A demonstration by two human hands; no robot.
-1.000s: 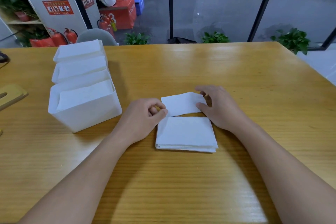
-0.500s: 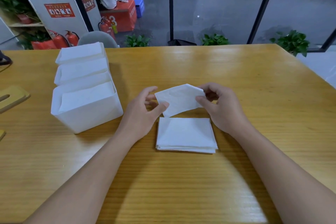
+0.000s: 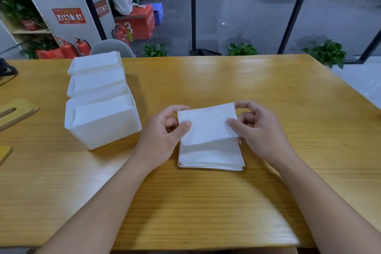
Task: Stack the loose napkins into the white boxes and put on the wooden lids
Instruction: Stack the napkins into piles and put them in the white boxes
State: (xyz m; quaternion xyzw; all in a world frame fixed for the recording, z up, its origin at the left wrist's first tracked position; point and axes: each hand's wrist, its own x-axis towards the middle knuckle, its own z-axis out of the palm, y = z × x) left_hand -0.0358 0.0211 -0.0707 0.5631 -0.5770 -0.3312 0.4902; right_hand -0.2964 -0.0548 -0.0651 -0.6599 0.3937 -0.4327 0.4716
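— how are the two hands now?
— left hand (image 3: 165, 130) and right hand (image 3: 257, 128) are near each other, each one pinches a side of one napkin (image 3: 206, 126) with thumb and curled fingers.
— and the arms?
— both forearms come from the near edge and point inward.

Matt paper napkin (image 3: 206, 123); glossy wood table (image 3: 206, 202).

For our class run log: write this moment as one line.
left hand: pinches napkin | right hand: pinches napkin | napkin: above stack | boxes: unlidded
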